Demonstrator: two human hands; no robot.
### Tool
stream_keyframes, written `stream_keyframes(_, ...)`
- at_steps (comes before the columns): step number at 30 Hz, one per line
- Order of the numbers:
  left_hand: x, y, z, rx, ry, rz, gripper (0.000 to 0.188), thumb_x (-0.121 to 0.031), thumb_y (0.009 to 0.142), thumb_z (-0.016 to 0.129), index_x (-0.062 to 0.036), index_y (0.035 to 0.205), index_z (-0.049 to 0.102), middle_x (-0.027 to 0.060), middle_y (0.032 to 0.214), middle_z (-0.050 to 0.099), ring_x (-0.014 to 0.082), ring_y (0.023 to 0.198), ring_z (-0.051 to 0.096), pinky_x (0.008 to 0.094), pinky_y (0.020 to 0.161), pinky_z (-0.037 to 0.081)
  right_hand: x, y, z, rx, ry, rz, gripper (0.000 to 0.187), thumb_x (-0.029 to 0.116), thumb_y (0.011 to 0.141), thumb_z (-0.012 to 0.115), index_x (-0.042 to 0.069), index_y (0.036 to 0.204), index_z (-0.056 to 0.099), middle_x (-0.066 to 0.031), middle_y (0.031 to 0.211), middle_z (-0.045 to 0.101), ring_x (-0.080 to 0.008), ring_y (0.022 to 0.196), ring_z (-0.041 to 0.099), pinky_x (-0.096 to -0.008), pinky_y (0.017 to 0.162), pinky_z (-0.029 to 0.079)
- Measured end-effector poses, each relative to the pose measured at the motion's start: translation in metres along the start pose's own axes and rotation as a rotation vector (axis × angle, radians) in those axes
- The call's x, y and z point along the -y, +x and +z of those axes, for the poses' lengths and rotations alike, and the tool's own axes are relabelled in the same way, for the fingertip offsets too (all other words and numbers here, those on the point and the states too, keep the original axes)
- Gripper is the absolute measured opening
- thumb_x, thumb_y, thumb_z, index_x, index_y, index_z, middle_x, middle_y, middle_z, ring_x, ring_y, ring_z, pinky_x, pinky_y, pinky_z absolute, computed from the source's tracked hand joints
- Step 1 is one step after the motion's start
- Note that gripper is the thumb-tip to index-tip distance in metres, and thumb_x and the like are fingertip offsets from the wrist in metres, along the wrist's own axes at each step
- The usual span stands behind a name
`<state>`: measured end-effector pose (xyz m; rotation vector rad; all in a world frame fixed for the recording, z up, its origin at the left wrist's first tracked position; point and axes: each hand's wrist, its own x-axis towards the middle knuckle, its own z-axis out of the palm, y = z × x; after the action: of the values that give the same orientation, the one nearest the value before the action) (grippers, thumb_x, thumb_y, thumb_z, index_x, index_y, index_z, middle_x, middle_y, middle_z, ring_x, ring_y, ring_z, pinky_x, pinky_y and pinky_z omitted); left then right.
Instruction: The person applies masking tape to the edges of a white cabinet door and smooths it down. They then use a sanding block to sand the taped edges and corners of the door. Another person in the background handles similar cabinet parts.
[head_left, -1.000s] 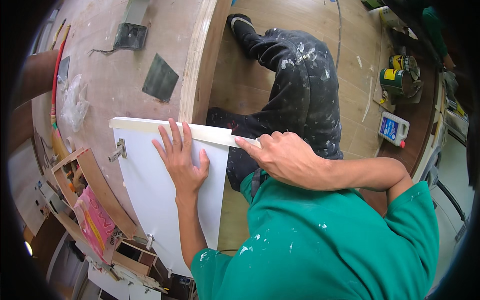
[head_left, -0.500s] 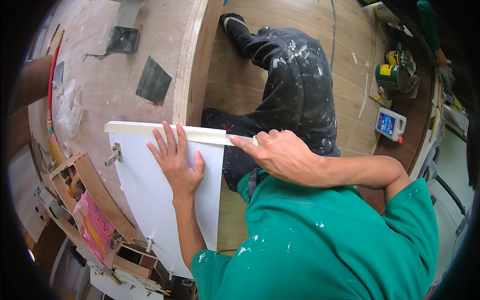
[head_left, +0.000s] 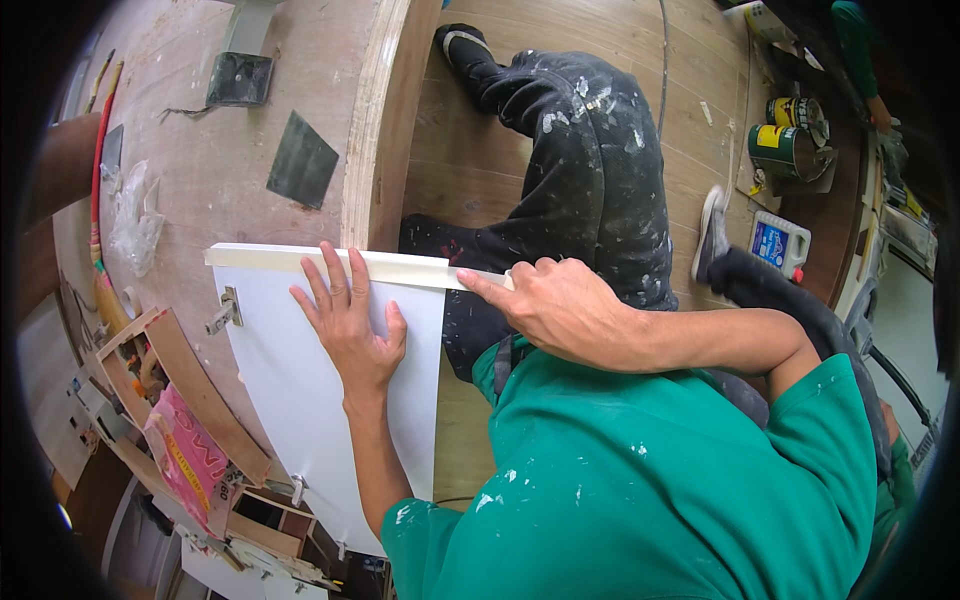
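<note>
White panel [head_left: 280, 380] with a pale strip [head_left: 235, 256] along its upper edge.
The left hand [head_left: 358, 335] lies on it, fingers spread across the strip; the right hand [head_left: 565, 315] has its index finger [head_left: 486, 291] on the strip just beyond the panel's corner. Metal hinges [head_left: 231, 306] sit along the panel's left side.

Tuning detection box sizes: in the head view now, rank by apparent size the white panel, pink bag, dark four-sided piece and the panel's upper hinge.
Largest to smallest, apparent size only:
1. White panel
2. Pink bag
3. Dark four-sided piece
4. Upper hinge
</note>
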<state>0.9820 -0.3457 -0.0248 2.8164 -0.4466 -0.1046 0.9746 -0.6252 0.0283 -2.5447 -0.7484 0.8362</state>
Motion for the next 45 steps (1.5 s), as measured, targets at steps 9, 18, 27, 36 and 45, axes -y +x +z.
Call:
stream_keyframes(9, 0.0, 0.0, 0.001, -0.004, -0.001, 0.003, 0.075, -0.03, 0.085, 0.056, -0.0112, 0.156, 0.041, 0.0154, 0.166, 0.027, 0.0414, 0.155, 0.014, 0.0645, 0.121, 0.003, 0.0, 0.0, 0.0, 0.012, -0.019, 0.001, 0.065, 0.015, 0.093, 0.061, 0.012, 0.154, 0.041, -0.015, 0.083, 0.064, -0.0255, 0.065, 0.066, -0.0365, 0.053, 0.054)
stream_keyframes(18, -0.001, 0.0, -0.001, 0.002, -0.007, 0.0, 0.074, -0.029, 0.085, 0.056, -0.0105, 0.155, 0.041, 0.0156, 0.165, 0.027, 0.0414, 0.155, 0.013, 0.0642, 0.121, 0.003, -0.003, 0.0, 0.008, -0.115, -0.036, -0.054, 0.07, 0.011, 0.085, 0.065, 0.006, 0.152, 0.044, -0.0119, 0.072, 0.059, -0.0206, 0.057, 0.06, -0.0334, 0.047, 0.05)
stream_keyframes(27, -0.045, -0.009, 0.001, 0.163, -0.059, 0.179, 0.09, -0.061, 0.09, 0.059, -0.0042, 0.156, 0.035, 0.0169, 0.164, 0.028, 0.0399, 0.154, 0.016, 0.0611, 0.122, 0.006, -0.009, 0.004, 0.018, -0.138, 0.015, -0.051, 0.068, 0.012, 0.086, 0.064, 0.01, 0.151, 0.044, -0.0136, 0.078, 0.063, -0.0253, 0.061, 0.063, -0.0366, 0.051, 0.051)
stream_keyframes(36, 0.076, 0.028, -0.025, -0.077, 0.155, -0.137, 0.095, -0.056, 0.093, 0.061, 0.0089, 0.154, 0.028, 0.0289, 0.161, 0.025, 0.041, 0.152, 0.021, 0.0509, 0.124, 0.015, -0.017, 0.001, 0.021, -0.201, 0.061, -0.107, 0.063, 0.017, 0.093, 0.063, 0.015, 0.153, 0.041, -0.013, 0.082, 0.064, -0.026, 0.068, 0.064, -0.0374, 0.053, 0.05)
stream_keyframes(45, 0.128, 0.08, -0.04, -0.009, 0.195, -0.483, 0.109, -0.074, 0.093, 0.045, 0.016, 0.151, 0.023, 0.034, 0.161, 0.02, 0.0396, 0.154, 0.016, 0.0493, 0.125, 0.009, -0.032, 0.001, 0.024, -0.151, 0.294, -0.122, 0.086, 0.017, 0.09, 0.068, 0.001, 0.158, 0.018, -0.0184, 0.081, 0.063, -0.0363, 0.075, 0.064, -0.0486, 0.069, 0.054)
